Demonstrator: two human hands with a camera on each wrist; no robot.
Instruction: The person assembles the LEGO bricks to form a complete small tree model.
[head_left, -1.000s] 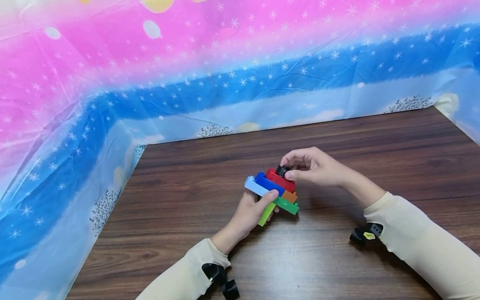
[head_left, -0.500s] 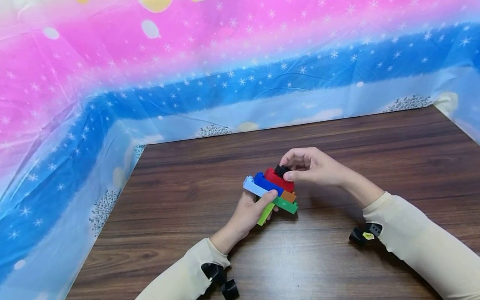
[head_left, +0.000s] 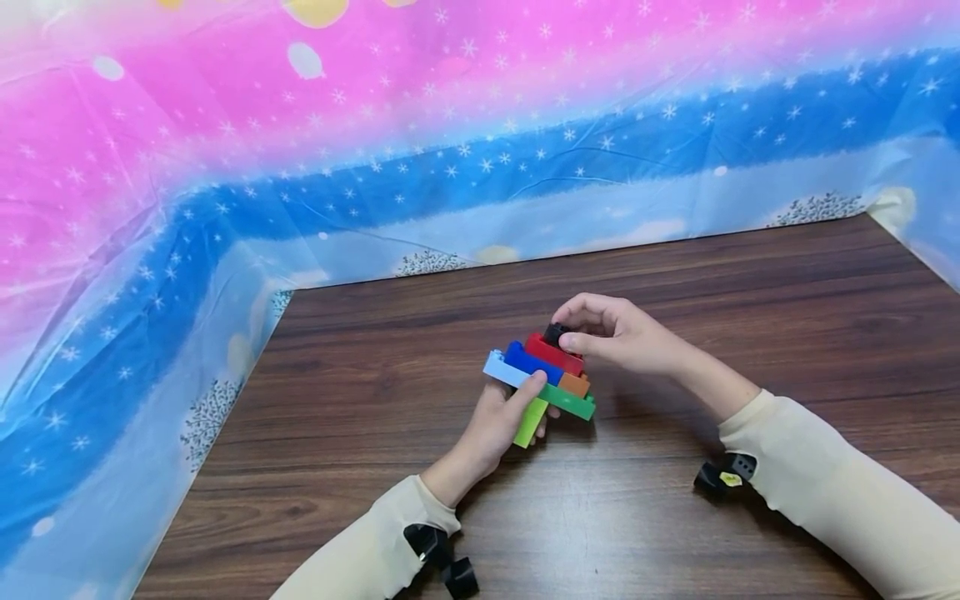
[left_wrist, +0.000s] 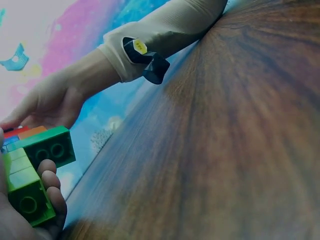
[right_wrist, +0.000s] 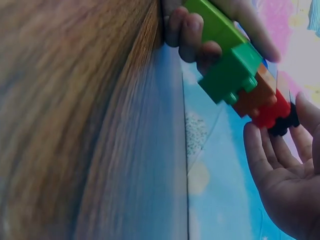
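In the head view my left hand (head_left: 483,425) grips a stack of toy building bricks, thumb across its face. A lime brick column (head_left: 530,423) forms the stem. Above it lie a green brick (head_left: 573,403) and a light blue brick (head_left: 504,369), then a dark blue brick (head_left: 531,362) beside an orange brick (head_left: 574,384), then a red brick (head_left: 553,356). At the top sits a small black brick (right_wrist: 287,122), touching the red one in the right wrist view. My right hand (head_left: 626,337) pinches this black brick between thumb and fingers. The stack is tilted, held off the table.
A dark wood-grain table (head_left: 360,392) lies under both hands. A pink and blue snowflake cloth (head_left: 450,158) hangs along its back and left sides. Black wrist devices (head_left: 442,560) are strapped at the cream sleeves (head_left: 817,467).
The right hand has shifted slightly left with the black brick along the red brick's top. The stack has turned a little in the left hand's grip, its lime stem facing the camera more.
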